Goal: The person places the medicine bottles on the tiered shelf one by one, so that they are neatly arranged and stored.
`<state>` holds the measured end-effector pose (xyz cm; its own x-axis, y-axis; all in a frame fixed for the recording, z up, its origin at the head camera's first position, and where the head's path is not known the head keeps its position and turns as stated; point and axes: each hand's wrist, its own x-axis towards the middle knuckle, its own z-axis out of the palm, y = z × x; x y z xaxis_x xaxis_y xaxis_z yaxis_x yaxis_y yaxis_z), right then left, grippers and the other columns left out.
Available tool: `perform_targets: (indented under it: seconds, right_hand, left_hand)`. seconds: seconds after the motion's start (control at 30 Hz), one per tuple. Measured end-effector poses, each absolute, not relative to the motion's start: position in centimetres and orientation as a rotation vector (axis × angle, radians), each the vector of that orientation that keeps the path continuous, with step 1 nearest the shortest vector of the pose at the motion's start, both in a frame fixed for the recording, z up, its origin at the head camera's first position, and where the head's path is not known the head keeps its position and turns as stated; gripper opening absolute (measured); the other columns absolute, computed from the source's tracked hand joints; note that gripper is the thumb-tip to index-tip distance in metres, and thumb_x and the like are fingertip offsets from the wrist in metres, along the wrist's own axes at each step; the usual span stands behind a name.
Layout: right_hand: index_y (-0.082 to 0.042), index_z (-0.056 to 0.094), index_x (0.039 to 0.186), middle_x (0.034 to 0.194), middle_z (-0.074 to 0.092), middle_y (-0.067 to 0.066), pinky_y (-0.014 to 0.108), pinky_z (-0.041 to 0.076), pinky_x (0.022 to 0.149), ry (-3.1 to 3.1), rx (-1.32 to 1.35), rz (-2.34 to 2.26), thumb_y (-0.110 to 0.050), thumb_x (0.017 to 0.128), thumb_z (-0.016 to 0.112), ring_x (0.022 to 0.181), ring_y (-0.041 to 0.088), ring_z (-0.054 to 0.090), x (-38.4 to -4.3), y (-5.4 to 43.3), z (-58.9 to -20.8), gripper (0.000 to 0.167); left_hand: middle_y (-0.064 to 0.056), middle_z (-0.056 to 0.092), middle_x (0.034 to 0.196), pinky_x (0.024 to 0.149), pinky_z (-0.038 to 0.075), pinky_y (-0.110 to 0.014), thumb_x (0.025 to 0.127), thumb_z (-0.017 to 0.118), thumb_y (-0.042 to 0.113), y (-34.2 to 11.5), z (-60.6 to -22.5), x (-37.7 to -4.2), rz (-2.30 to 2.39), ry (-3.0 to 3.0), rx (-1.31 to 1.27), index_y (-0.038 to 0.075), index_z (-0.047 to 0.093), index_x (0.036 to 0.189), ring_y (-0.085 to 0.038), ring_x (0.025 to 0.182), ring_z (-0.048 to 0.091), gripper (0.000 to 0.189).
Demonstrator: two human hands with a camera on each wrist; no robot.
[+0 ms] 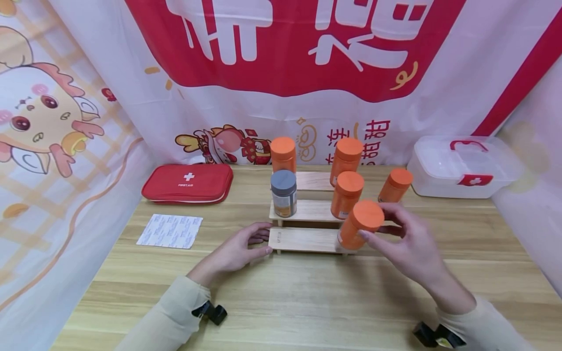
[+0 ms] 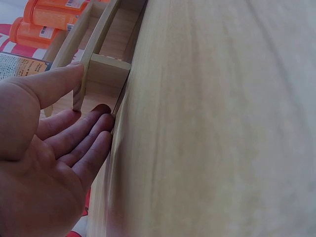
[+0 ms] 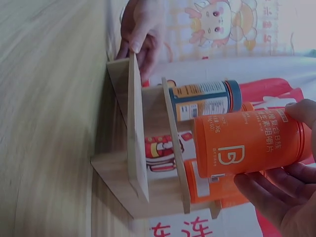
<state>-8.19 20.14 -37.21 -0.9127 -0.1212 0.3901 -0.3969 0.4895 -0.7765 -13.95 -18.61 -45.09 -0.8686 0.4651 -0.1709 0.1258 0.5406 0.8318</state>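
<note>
An orange pill bottle (image 1: 361, 222) with white print is gripped between the thumb and fingers of my right hand (image 1: 408, 243). It tilts, held over the right end of the lowest step of a three-tier wooden rack (image 1: 307, 239). My left hand (image 1: 241, 247) pinches the left end of that lowest step, thumb on top, as the left wrist view shows. On the middle step stand a grey-capped bottle (image 1: 284, 195) at the left and an orange bottle (image 1: 347, 196) at the right. The top step bears one orange bottle (image 1: 283, 152) at the left and another (image 1: 346, 158) at the right.
Right of the rack another orange bottle (image 1: 395, 185) stands on the table, near a clear box (image 1: 461, 168) with a red handle. To the left lie a red first aid pouch (image 1: 188, 183) and a white printed sheet (image 1: 170, 231). A printed cloth hangs behind.
</note>
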Motion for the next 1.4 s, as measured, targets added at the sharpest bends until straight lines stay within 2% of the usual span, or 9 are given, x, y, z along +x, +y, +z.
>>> perform_targets:
  seconds: [0.23,0.53,0.77,0.9,1.4]
  right_hand:
    - [-0.003,0.069,0.131,0.122,0.075,0.011,0.017,0.065,0.086,-2.404,0.544,1.479,0.001,0.084,0.090,0.109,-0.003,0.069,-8.4,18.7,-37.6,0.052]
    - [-0.002,0.067,0.131,0.124,0.074,0.011,0.023,0.066,0.089,-2.451,0.575,1.508,-0.006,0.085,0.092,0.112,0.000,0.068,-8.8,16.7,-38.3,0.053]
    - [-0.001,0.065,0.133,0.126,0.073,0.012,0.029,0.068,0.090,-2.475,0.595,1.544,-0.006,0.085,0.092,0.113,0.019,0.072,-9.3,15.0,-38.5,0.055]
    - [-0.003,0.065,0.133,0.126,0.073,0.011,0.028,0.067,0.091,-2.479,0.609,1.575,-0.006,0.085,0.092,0.114,0.024,0.072,-9.7,14.0,-38.6,0.055]
    - [-0.005,0.064,0.133,0.130,0.069,0.010,0.029,0.065,0.097,-2.450,0.661,1.672,-0.006,0.085,0.092,0.119,0.025,0.071,-11.2,11.2,-39.1,0.056]
  left_hand:
    - [-0.015,0.062,0.153,0.124,0.048,-0.055,0.104,0.074,0.024,-18.7,-45.2,-14.0,1.267,2.406,0.500,0.008,0.047,0.161,-0.035,0.142,0.060,0.064]
    - [-0.016,0.062,0.153,0.123,0.048,-0.055,0.104,0.074,0.023,-18.8,-45.3,-14.0,1.279,2.402,0.519,0.007,0.048,0.160,-0.036,0.141,0.061,0.064]
    - [-0.015,0.063,0.152,0.124,0.048,-0.055,0.104,0.074,0.023,-18.8,-45.3,-13.9,1.285,2.401,0.506,0.007,0.048,0.160,-0.036,0.141,0.060,0.064]
    - [-0.015,0.063,0.152,0.124,0.048,-0.056,0.104,0.074,0.023,-18.9,-45.2,-13.8,1.286,2.400,0.512,0.006,0.048,0.160,-0.037,0.141,0.060,0.064]
    - [-0.011,0.065,0.150,0.123,0.048,-0.054,0.104,0.074,0.024,-18.8,-45.3,-14.2,1.273,2.392,0.503,0.006,0.047,0.161,-0.033,0.141,0.061,0.065]
